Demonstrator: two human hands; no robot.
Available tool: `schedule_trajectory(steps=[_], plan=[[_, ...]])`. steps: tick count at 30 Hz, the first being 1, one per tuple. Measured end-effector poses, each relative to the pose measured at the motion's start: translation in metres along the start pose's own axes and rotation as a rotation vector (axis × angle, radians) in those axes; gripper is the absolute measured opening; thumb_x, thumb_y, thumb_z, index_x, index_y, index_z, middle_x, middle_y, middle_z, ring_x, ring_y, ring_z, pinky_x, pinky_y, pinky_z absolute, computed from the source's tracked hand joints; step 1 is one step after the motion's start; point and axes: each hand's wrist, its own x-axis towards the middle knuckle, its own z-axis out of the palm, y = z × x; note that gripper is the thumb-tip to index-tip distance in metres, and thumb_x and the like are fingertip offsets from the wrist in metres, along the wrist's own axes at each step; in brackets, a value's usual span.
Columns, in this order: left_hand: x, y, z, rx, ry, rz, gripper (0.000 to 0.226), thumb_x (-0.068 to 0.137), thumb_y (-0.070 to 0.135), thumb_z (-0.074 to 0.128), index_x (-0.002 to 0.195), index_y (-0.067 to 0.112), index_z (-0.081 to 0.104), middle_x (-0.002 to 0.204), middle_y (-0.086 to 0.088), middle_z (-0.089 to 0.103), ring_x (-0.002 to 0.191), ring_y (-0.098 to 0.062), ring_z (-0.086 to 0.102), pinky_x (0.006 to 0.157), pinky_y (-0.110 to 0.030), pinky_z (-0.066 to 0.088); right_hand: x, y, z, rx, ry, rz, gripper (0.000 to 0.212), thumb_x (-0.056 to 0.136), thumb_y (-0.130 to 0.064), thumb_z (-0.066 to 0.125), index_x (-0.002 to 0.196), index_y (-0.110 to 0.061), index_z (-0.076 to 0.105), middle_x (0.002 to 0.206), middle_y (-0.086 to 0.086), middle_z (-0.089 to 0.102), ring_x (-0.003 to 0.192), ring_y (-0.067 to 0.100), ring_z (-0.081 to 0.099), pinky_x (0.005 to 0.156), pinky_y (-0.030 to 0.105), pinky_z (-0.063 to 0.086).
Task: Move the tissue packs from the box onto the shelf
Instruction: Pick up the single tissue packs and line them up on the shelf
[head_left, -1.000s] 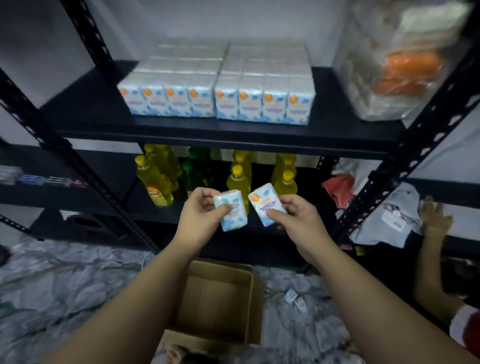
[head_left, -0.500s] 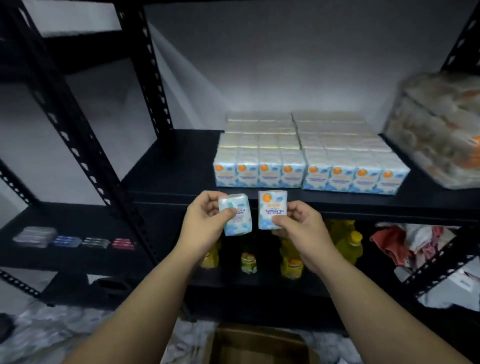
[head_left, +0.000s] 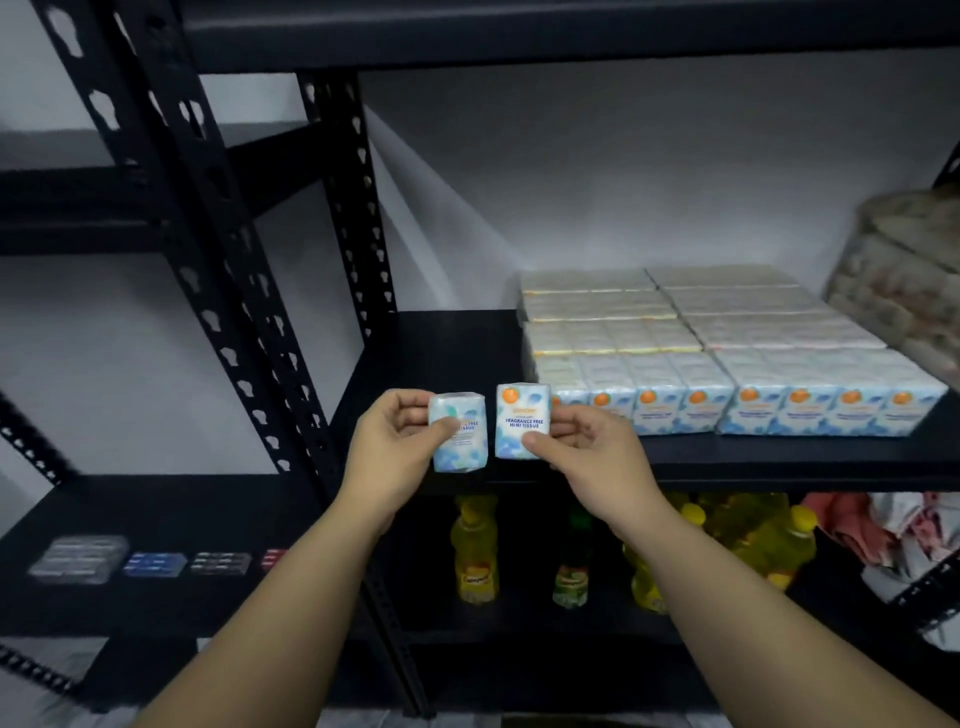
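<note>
You hold two packs in the middle of the frame, in front of the front edge of the black metal shelf (head_left: 467, 343). Your left hand (head_left: 395, 452) is closed on a small white-and-blue plastic tissue pack (head_left: 460, 432), thumb across its front and fingers behind. Your right hand (head_left: 587, 452) is closed on a second small tissue pack with an orange dot and the words "fragrance free mini tissue" (head_left: 522, 422), thumb on the lower front corner.

You keep them side by side, nearly touching, probably so that both can go down together as one pair. They hang just left of the block of stocked tissue packs (head_left: 727, 364), which fills the centre right of the frame, and the bare part of the shelf left of this block looks like the place for them.

Both packs stand with the long axis up and down. The right one is upright, printed face toward you, orange dot at the top, the same way as the front row of the block. The left one leans a little, its top tipped to the left, and your thumb hides part of its print; I think it needs a small turn before it matches the row.

The box is not clearly in view; only a dim edge shows at the bottom of the frame.
</note>
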Motion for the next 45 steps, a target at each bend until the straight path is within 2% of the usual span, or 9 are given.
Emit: schedule_trajectory(steps=[4,10,14,21,25,27,30,38,45], plan=[[0.018,-0.007,-0.017,0.125,0.022,-0.04,0.03,0.086,0.014,0.08,0.113,0.015,0.067,0.098,-0.001,0.075,0.081,-0.012,0.076,0.073,-0.029,0.061,0.013,0.001,0.023,-0.108,0.02,0.005,0.029,0.08,-0.023,0.087,0.103,-0.026,0.07,0.094,0.002,0.075,0.085,0.019,0.074,0.083,0.04,0.062],[0.028,-0.018,-0.025,0.344,0.116,0.032,0.034,0.085,0.028,0.081,0.11,0.022,0.058,0.089,0.007,0.069,0.072,0.0,0.068,0.059,-0.014,0.05,0.015,0.002,0.045,-0.309,0.144,-0.019,0.029,0.081,-0.031,0.086,0.093,-0.022,0.062,0.086,-0.005,0.068,0.071,0.001,0.066,0.062,0.014,0.05],[0.03,-0.018,-0.027,0.445,0.107,0.113,0.023,0.087,0.027,0.08,0.099,0.022,0.061,0.085,0.01,0.068,0.076,0.007,0.064,0.058,-0.007,0.047,0.016,0.002,0.057,-0.396,0.173,-0.06,0.02,0.087,-0.032,0.081,0.09,-0.025,0.062,0.082,-0.009,0.067,0.07,-0.001,0.065,0.06,0.009,0.049],[0.035,-0.029,-0.035,0.591,0.057,0.194,0.029,0.089,0.036,0.074,0.113,0.023,0.066,0.108,0.008,0.065,0.096,-0.005,0.063,0.084,-0.025,0.057,0.015,0.01,0.06,-0.564,0.159,-0.149,0.027,0.089,-0.046,0.073,0.106,-0.026,0.069,0.099,-0.013,0.07,0.089,0.001,0.065,0.076,0.022,0.056],[0.035,-0.028,-0.039,0.663,-0.154,0.304,0.05,0.079,0.04,0.081,0.126,0.031,0.066,0.117,0.015,0.051,0.112,-0.005,0.05,0.094,-0.017,0.044,0.015,0.013,0.058,-0.6,0.109,-0.238,0.04,0.086,-0.042,0.077,0.122,-0.026,0.07,0.112,-0.01,0.066,0.099,0.002,0.062,0.084,0.018,0.051],[0.034,-0.028,-0.039,0.733,-0.26,0.342,0.063,0.073,0.049,0.084,0.13,0.033,0.064,0.117,0.018,0.047,0.115,-0.005,0.042,0.092,-0.011,0.036,0.015,0.017,0.058,-0.591,0.08,-0.292,0.044,0.085,-0.038,0.08,0.125,-0.022,0.071,0.123,-0.01,0.065,0.112,0.002,0.059,0.097,0.021,0.049],[0.036,-0.029,-0.037,0.802,-0.27,0.384,0.066,0.07,0.054,0.086,0.128,0.031,0.067,0.11,0.02,0.046,0.109,-0.005,0.04,0.095,-0.022,0.043,0.015,0.022,0.058,-0.603,0.048,-0.313,0.048,0.082,-0.037,0.083,0.127,-0.021,0.072,0.134,-0.009,0.062,0.123,0.005,0.056,0.106,0.027,0.046],[0.027,-0.027,-0.039,0.743,-0.125,0.429,0.047,0.079,0.063,0.073,0.114,0.032,0.068,0.106,0.019,0.048,0.095,-0.001,0.057,0.077,-0.022,0.053,0.015,0.026,0.059,-0.612,0.068,-0.317,0.046,0.081,-0.037,0.084,0.122,-0.02,0.075,0.131,-0.012,0.061,0.122,0.006,0.056,0.1,0.035,0.054],[0.019,-0.019,-0.035,0.655,-0.087,0.365,0.043,0.094,0.048,0.063,0.132,0.038,0.047,0.103,0.016,0.058,0.095,-0.001,0.059,0.074,-0.025,0.054,0.017,0.023,0.061,-0.646,0.075,-0.314,0.04,0.082,-0.035,0.083,0.118,-0.019,0.076,0.124,-0.012,0.061,0.116,0.004,0.056,0.099,0.02,0.045]])
